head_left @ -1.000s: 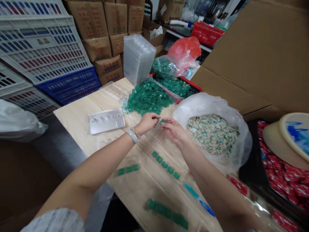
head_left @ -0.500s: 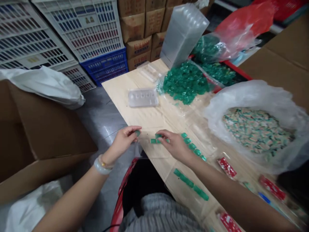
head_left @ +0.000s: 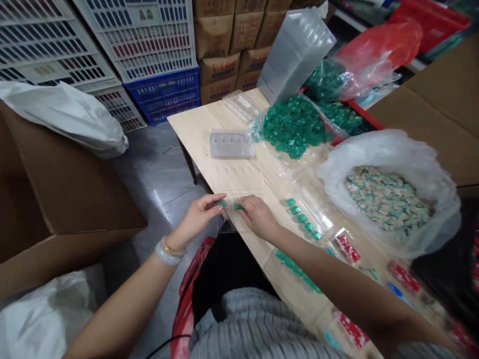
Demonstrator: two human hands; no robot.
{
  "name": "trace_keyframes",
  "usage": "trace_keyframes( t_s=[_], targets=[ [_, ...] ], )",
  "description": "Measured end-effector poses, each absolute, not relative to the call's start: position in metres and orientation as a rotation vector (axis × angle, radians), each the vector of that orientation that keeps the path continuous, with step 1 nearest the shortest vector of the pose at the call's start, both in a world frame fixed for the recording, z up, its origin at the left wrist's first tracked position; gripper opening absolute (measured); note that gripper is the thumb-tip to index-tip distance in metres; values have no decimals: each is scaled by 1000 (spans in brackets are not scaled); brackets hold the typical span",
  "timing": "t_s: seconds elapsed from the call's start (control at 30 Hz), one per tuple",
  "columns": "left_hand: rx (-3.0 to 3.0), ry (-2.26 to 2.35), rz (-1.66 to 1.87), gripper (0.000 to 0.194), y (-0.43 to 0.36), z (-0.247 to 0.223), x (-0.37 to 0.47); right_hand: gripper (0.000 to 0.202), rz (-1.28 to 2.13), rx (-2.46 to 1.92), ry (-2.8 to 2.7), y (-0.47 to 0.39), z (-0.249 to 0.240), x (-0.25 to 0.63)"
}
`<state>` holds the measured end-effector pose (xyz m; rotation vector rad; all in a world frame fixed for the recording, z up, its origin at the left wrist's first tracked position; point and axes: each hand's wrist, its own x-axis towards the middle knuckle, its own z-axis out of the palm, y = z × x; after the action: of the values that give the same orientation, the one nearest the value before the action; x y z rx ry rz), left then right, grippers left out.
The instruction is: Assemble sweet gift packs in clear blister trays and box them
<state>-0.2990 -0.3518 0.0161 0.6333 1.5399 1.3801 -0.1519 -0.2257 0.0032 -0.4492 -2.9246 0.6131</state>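
At the near left edge of the wooden table, my left hand (head_left: pixel 198 218) pinches a small green wrapped piece (head_left: pixel 222 203) between thumb and fingertips. Facing it, my right hand (head_left: pixel 259 217) has its fingers closed on another green piece (head_left: pixel 237 205); the hand hides what lies under it. Just right of that hand runs a slanting row of several green pieces (head_left: pixel 300 218) in a clear plastic tray. A second green row (head_left: pixel 294 264) lies partly under my right forearm. Farther off, a clear moulded tray (head_left: pixel 232 151) lies on the table.
Loose green pieces (head_left: pixel 294 124) are heaped beside a tall stack of clear trays (head_left: pixel 292 55). A white bag (head_left: pixel 445 174) holds many striped pieces. Red-and-white packets (head_left: pixel 349 248) lie at right. An open cardboard box (head_left: pixel 82 174) stands at left, crates (head_left: pixel 160 94) behind.
My right hand has moved slightly left and up, closer to my left hand. The short green row seen near its fingers is now covered. The camera view has shifted a little.
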Motion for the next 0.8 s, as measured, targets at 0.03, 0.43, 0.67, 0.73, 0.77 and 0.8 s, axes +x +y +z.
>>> trace_keyframes(
  t_s=[0.03,0.43,0.67,0.73,0.77,0.8],
  targets=[
    [717,1604,1361,30,-350,17,-300,21,597,-460,-2932,-223,1,-150],
    [1670,1864,980,28,-329,-1,-288,21,512,-435,-2972,-211,-3,-136],
    [1838,1869,626,26,-317,9,-286,18,643,-457,-2908,-207,-2,-135],
    [1839,1896,638,30,-318,14,-287,14,764,-505,-2809,-205,0,-134],
    [1821,1931,688,34,-319,17,-287,13,832,-542,-2738,-204,2,-134],
    [1781,1975,766,37,-319,20,-286,11,903,-583,-2664,-202,5,-134]
  ],
)
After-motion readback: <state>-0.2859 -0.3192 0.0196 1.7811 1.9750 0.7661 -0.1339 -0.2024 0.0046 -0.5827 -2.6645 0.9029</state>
